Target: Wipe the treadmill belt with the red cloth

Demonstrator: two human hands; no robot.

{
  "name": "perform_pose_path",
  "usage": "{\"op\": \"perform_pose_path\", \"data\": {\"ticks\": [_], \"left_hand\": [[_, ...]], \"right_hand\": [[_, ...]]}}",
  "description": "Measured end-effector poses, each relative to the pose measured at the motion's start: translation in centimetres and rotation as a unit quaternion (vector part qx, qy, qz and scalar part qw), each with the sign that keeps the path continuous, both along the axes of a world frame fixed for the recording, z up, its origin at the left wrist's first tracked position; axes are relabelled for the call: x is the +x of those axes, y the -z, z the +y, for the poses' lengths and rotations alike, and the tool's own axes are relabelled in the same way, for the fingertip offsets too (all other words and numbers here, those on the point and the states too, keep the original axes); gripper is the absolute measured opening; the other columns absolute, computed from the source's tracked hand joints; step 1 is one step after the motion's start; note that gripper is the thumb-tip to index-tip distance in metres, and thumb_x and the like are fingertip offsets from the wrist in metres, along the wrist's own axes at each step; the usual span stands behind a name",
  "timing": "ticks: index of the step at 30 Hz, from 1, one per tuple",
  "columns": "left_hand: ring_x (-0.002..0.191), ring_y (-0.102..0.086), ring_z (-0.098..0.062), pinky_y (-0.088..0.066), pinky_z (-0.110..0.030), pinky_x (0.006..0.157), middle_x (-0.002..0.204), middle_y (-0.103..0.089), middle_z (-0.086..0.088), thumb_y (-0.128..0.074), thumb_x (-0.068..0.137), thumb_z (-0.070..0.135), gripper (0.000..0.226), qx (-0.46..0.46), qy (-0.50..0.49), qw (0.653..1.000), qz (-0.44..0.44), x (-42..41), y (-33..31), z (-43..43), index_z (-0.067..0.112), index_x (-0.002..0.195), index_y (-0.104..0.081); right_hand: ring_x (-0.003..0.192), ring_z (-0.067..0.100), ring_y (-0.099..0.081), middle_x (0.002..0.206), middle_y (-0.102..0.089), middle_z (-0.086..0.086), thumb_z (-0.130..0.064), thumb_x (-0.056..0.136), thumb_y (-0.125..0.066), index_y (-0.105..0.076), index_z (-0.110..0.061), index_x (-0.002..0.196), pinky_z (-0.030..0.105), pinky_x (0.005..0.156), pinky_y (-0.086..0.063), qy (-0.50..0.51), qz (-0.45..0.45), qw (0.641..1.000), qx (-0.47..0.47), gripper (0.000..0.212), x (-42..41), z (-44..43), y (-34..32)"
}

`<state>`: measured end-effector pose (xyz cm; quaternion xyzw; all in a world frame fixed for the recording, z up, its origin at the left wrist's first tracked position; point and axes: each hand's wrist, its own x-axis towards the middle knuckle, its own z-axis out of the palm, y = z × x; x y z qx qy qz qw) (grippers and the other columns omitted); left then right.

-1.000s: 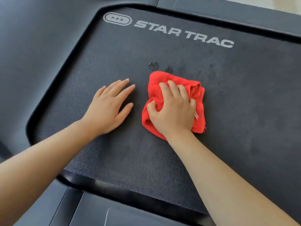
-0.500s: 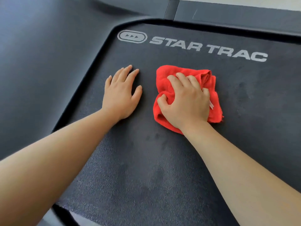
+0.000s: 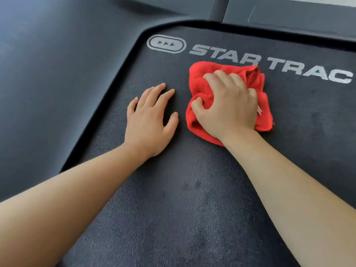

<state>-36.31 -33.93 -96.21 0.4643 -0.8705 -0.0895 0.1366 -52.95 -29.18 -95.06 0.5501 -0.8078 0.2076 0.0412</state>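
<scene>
The dark textured treadmill belt (image 3: 192, 199) fills most of the head view, with white STAR TRAC lettering (image 3: 221, 53) near its far end. A bunched red cloth (image 3: 200, 78) lies on the belt just below the lettering, its top edge covering part of the letters. My right hand (image 3: 229, 106) grips the cloth with curled fingers and presses it to the belt. My left hand (image 3: 150, 120) lies flat on the belt just left of the cloth, fingers straight and spread, holding nothing.
A smooth dark side rail (image 3: 48, 83) runs along the belt's left edge, separated by a raised black lip (image 3: 107, 105). A dark plastic cover (image 3: 289, 14) spans the far end beyond the belt. Faint darker smudges mark the belt between my forearms.
My right hand has pushed the red cloth farther up the belt, over the dark spot and onto the lettering. My left hand has slid forward alongside it, staying flat.
</scene>
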Motion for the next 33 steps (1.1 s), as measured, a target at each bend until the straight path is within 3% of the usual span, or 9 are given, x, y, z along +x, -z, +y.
{"op": "perform_pose_path", "data": {"ticks": [7, 17, 20, 22, 29, 33], "left_hand": [[0.137, -0.025, -0.012, -0.017, -0.044, 0.110, 0.148, -0.033, 0.007, -0.039, 0.084, 0.043, 0.055, 0.007, 0.003, 1.000, 0.002, 0.0, -0.2, 0.1, 0.027, 0.136, -0.042], [0.139, -0.024, -0.022, -0.017, -0.049, 0.112, 0.150, -0.032, -0.002, -0.038, 0.091, 0.038, 0.052, 0.011, 0.006, 0.999, -0.032, -0.2, -1.2, 0.7, 0.020, 0.139, -0.039], [0.133, -0.036, -0.031, -0.031, -0.051, 0.107, 0.146, -0.039, -0.008, -0.043, 0.091, 0.019, 0.046, -0.003, 0.101, 0.993, -0.058, -1.4, -2.0, 1.2, 0.016, 0.137, -0.045], [0.130, -0.040, -0.032, -0.035, -0.047, 0.106, 0.144, -0.042, -0.011, -0.041, 0.089, 0.020, 0.048, 0.018, 0.160, 0.986, -0.044, -3.5, -2.5, 2.0, 0.016, 0.136, -0.047], [0.140, -0.022, -0.019, -0.013, -0.048, 0.114, 0.151, -0.030, 0.001, -0.040, 0.094, 0.030, 0.049, 0.031, 0.119, 0.992, -0.015, -8.5, -0.6, 3.6, 0.024, 0.142, -0.036], [0.138, -0.026, -0.016, -0.014, -0.045, 0.114, 0.148, -0.034, 0.004, -0.033, 0.090, 0.043, 0.051, 0.021, 0.112, 0.993, 0.002, -8.6, -0.4, 3.5, 0.028, 0.139, -0.040]], "right_hand": [[0.117, 0.021, -0.044, 0.122, -0.052, -0.007, -0.048, 0.079, -0.043, -0.050, -0.027, 0.122, 0.039, 0.080, -0.034, -0.011, -0.002, 0.999, 0.034, 0.049, -0.4, -2.7, -0.5], [0.119, 0.019, -0.046, 0.130, -0.052, -0.006, -0.045, 0.078, -0.048, -0.053, -0.026, 0.123, 0.039, 0.080, -0.037, 0.047, -0.024, 0.998, 0.022, 0.049, -0.1, 10.6, -0.3], [0.121, 0.018, -0.044, 0.132, -0.051, -0.007, -0.046, 0.081, -0.048, -0.053, -0.027, 0.124, 0.039, 0.082, -0.037, 0.062, -0.034, 0.997, 0.020, 0.048, -1.3, 11.7, -0.4], [0.124, 0.018, -0.041, 0.134, -0.049, -0.007, -0.046, 0.082, -0.048, -0.051, -0.028, 0.125, 0.041, 0.085, -0.036, 0.068, -0.037, 0.997, 0.028, 0.048, -1.7, 11.2, -0.3], [0.123, 0.021, -0.041, 0.131, -0.051, -0.006, -0.046, 0.084, -0.044, -0.049, -0.025, 0.128, 0.043, 0.087, -0.037, 0.136, -0.028, 0.990, 0.023, 0.049, -6.9, 7.6, -0.2], [0.119, 0.023, -0.042, 0.126, -0.053, -0.006, -0.047, 0.084, -0.043, -0.050, -0.024, 0.127, 0.043, 0.086, -0.037, 0.134, -0.019, 0.990, 0.029, 0.049, -10.2, 5.5, -0.3]]}}
